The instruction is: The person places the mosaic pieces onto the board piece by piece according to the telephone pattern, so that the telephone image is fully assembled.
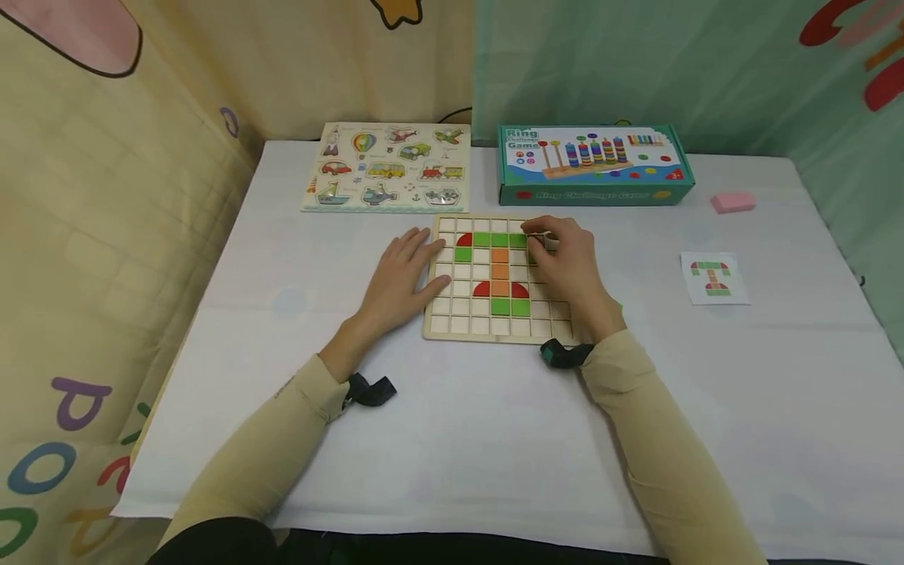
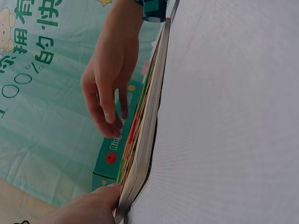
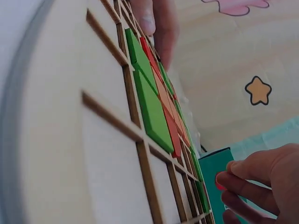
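A wooden grid board (image 1: 460, 323) lies on the white table with coloured pieces in its cells. Green squares (image 1: 499, 240), orange squares (image 1: 500, 271) and red rounded pieces (image 1: 482, 290) make a pattern. My left hand (image 1: 395, 282) rests at the board's left edge, fingers spread, with the thumb touching the rim. Over the upper right part my right hand (image 1: 570, 263) hovers with bent fingers, hiding several cells. In the left wrist view the right hand (image 2: 110, 74) hangs above the board, and no piece shows between its fingers.
Right of the board lies a small pattern card (image 1: 715, 299), with a pink block (image 1: 733, 202) farther back. A vehicle picture puzzle (image 1: 384, 191) and a green Ring Challenge Game box (image 1: 593, 192) stand behind the board. Printed curtains (image 1: 636, 71) line the table's back.
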`<state>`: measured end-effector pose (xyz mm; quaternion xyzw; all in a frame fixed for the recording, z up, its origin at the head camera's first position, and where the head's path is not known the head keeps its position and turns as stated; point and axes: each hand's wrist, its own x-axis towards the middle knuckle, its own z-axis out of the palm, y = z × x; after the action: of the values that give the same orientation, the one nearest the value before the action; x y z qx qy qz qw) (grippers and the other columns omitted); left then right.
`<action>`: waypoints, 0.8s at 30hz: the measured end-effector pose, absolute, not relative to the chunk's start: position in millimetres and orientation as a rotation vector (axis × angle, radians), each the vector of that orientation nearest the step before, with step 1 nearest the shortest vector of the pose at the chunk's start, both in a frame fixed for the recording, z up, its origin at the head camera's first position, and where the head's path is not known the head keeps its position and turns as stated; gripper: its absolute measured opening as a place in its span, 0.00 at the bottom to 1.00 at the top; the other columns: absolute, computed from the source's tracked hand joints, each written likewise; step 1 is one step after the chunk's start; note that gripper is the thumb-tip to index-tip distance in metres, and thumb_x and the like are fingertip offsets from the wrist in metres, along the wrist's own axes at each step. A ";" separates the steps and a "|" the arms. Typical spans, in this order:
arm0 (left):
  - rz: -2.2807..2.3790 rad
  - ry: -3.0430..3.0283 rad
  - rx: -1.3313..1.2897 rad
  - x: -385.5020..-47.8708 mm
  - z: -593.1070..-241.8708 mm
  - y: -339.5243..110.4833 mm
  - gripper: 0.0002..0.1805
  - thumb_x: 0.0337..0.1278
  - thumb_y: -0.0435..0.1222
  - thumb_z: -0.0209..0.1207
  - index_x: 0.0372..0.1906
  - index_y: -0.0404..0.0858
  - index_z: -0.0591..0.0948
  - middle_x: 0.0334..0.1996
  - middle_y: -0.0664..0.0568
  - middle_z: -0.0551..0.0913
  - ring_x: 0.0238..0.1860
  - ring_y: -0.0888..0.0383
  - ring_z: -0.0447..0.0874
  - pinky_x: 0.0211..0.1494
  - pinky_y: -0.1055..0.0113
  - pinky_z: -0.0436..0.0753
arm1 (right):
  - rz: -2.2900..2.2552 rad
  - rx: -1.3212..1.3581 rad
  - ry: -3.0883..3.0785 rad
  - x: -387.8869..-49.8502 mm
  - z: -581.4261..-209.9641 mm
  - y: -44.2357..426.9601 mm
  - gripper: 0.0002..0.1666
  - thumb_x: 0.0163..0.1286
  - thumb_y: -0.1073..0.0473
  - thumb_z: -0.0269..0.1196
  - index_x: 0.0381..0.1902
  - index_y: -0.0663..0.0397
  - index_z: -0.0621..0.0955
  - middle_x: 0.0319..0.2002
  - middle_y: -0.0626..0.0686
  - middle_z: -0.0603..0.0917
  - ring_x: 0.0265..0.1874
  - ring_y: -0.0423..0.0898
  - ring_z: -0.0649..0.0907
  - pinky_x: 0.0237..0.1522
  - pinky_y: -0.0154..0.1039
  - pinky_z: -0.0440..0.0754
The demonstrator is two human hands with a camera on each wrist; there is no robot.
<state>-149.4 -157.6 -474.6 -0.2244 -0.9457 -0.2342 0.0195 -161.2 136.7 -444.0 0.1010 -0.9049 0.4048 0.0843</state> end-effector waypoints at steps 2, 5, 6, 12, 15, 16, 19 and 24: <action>-0.728 -2.939 -0.699 -149.8 -475.5 -155.4 0.36 0.76 0.54 0.56 0.79 0.41 0.68 0.83 0.41 0.60 0.86 0.44 0.48 0.89 0.47 0.44 | 1.232 0.260 -2.744 -155.6 -440.5 147.2 0.15 0.79 0.61 0.61 0.58 0.57 0.86 0.56 0.60 0.87 0.61 0.59 0.81 0.68 0.57 0.79; -0.711 -2.943 -0.694 -149.7 -475.7 -154.5 0.37 0.76 0.55 0.56 0.79 0.41 0.68 0.83 0.41 0.59 0.86 0.44 0.48 0.88 0.47 0.44 | 1.232 0.218 -2.793 -144.7 -439.4 166.2 0.16 0.79 0.59 0.62 0.60 0.57 0.85 0.58 0.60 0.86 0.61 0.59 0.82 0.67 0.57 0.80; -0.706 -2.943 -0.691 -149.7 -476.0 -154.6 0.36 0.76 0.55 0.56 0.79 0.41 0.68 0.83 0.41 0.59 0.86 0.44 0.48 0.88 0.47 0.44 | 1.226 0.210 -2.804 -140.4 -439.2 173.2 0.17 0.79 0.59 0.62 0.60 0.58 0.85 0.58 0.61 0.86 0.61 0.59 0.83 0.67 0.58 0.80; -0.720 -2.933 -0.686 -149.7 -475.2 -157.3 0.36 0.76 0.54 0.57 0.79 0.41 0.68 0.83 0.41 0.60 0.86 0.44 0.48 0.88 0.47 0.44 | 1.123 0.141 -2.856 -114.4 -435.7 212.6 0.19 0.77 0.56 0.66 0.61 0.59 0.84 0.56 0.62 0.86 0.57 0.59 0.83 0.64 0.59 0.82; -0.727 -2.930 -0.684 -150.0 -476.1 -158.5 0.36 0.76 0.54 0.57 0.79 0.41 0.69 0.83 0.41 0.60 0.86 0.44 0.48 0.88 0.47 0.44 | 1.063 0.100 -2.928 -102.1 -432.9 225.3 0.22 0.74 0.54 0.70 0.59 0.60 0.85 0.53 0.62 0.85 0.53 0.58 0.83 0.60 0.58 0.82; -0.728 -2.932 -0.685 -150.1 -477.0 -158.6 0.36 0.76 0.54 0.57 0.79 0.41 0.69 0.83 0.41 0.60 0.86 0.44 0.48 0.88 0.47 0.44 | 1.043 0.089 -2.959 -98.2 -432.3 228.5 0.22 0.72 0.53 0.72 0.58 0.60 0.85 0.52 0.62 0.85 0.52 0.58 0.83 0.58 0.57 0.82; -0.729 -2.936 -0.690 -150.2 -478.5 -158.1 0.36 0.76 0.55 0.57 0.79 0.41 0.69 0.83 0.41 0.59 0.86 0.44 0.48 0.88 0.47 0.44 | 0.976 0.110 -3.028 -89.1 -432.1 235.2 0.21 0.67 0.56 0.76 0.53 0.60 0.87 0.47 0.61 0.86 0.47 0.56 0.83 0.52 0.51 0.82; -0.729 -2.922 -0.697 -150.6 -477.8 -155.8 0.36 0.75 0.54 0.57 0.79 0.41 0.69 0.83 0.41 0.60 0.86 0.44 0.48 0.88 0.46 0.45 | 0.898 0.134 -3.032 -80.9 -434.2 239.2 0.18 0.63 0.60 0.78 0.49 0.60 0.87 0.42 0.60 0.86 0.42 0.55 0.85 0.43 0.38 0.82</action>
<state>-150.6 -155.8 -477.8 -0.2253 -0.9450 -0.2358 0.0251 -80.9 239.2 -434.2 0.0424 -0.9579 0.2836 -0.0115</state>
